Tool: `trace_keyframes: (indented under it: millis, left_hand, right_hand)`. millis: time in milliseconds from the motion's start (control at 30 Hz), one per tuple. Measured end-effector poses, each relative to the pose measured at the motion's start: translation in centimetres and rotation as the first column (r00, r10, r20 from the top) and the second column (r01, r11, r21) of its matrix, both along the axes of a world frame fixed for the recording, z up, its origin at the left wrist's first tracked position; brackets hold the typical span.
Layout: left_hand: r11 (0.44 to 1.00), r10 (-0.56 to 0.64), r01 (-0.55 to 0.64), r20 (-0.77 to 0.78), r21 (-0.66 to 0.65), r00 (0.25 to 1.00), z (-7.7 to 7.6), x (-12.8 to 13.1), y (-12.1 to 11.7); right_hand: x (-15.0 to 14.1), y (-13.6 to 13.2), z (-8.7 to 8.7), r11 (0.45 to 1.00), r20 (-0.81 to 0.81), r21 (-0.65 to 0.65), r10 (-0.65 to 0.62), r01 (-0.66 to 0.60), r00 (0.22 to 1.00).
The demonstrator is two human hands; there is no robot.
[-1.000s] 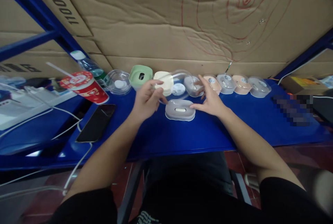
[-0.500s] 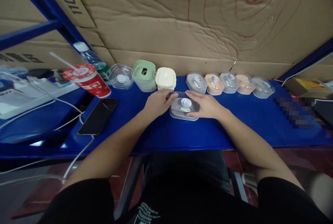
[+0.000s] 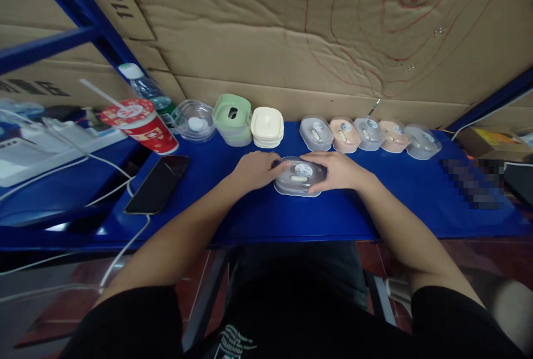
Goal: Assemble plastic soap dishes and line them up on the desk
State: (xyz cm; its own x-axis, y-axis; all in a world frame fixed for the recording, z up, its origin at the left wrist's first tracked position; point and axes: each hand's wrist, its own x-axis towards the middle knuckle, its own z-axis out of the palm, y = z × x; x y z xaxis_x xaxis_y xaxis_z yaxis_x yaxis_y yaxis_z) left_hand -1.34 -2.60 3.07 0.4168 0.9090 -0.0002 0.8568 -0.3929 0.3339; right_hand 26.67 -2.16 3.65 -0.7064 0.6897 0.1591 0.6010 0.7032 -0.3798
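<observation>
A grey soap box with a clear lid (image 3: 298, 175) lies on the blue table (image 3: 258, 209) in front of me. My left hand (image 3: 255, 170) curls round its left end, fingers pressed on the lid. Its right end is clasped by my right hand (image 3: 337, 171), fingers bent over the top. Behind it stands a row of several closed grey and peach boxes (image 3: 368, 135). To the left of that row sit a cream box (image 3: 267, 126), a green box (image 3: 232, 119) and a loose clear lid (image 3: 194, 121).
A red paper cup with a straw (image 3: 139, 131) and a water bottle (image 3: 146, 92) stand at the back left. A black phone (image 3: 158, 183) with a white cable lies left of my arm. Cardboard (image 3: 291, 42) walls the back; blue shelf posts flank both sides.
One second ago my left hand held the clear lid above the open grey box. The lid now sits on the box, and both hands press on its ends.
</observation>
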Motion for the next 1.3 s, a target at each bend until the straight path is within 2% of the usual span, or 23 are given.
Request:
trace_keyframes:
  millis: [300, 533, 667, 967, 1133, 1300]
  left_hand:
    - [0.999, -0.037, 0.037, 0.022, -0.004, 0.999, -0.3, 0.2, -0.2]
    - [1.000, -0.003, 0.004, 0.092, -0.014, 0.996, -1.4, 0.4, 0.2]
    - [1.000, -0.022, 0.024, 0.132, -0.012, 0.991, -2.0, 0.1, 0.7]
    - [0.991, -0.110, 0.122, 0.179, -0.060, 0.978, -2.2, -0.7, 2.0]
    - [0.978, -0.206, 0.208, 0.217, 0.011, 0.954, -3.3, -1.2, 2.7]
    - [0.974, -0.226, 0.224, 0.236, 0.038, 0.945, -3.6, -1.2, 2.8]
  right_hand:
    - [0.0, -0.2, 0.0, 0.997, 0.051, -0.080, 0.005, -0.001, 0.999]
    - [-0.7, 0.3, -1.3, 0.993, 0.067, 0.044, -0.111, 0.108, 0.992]
    - [-1.1, 0.4, -1.9, 0.991, 0.050, 0.089, -0.107, 0.102, 0.993]
    - [0.0, 1.5, -2.1, 0.990, 0.038, -0.036, -0.138, 0.139, 0.990]
    - [-0.2, 1.5, -2.0, 0.989, 0.067, -0.054, -0.133, 0.136, 0.989]
    - [0.1, 1.6, -2.2, 0.991, 0.040, -0.077, -0.104, 0.107, 0.994]
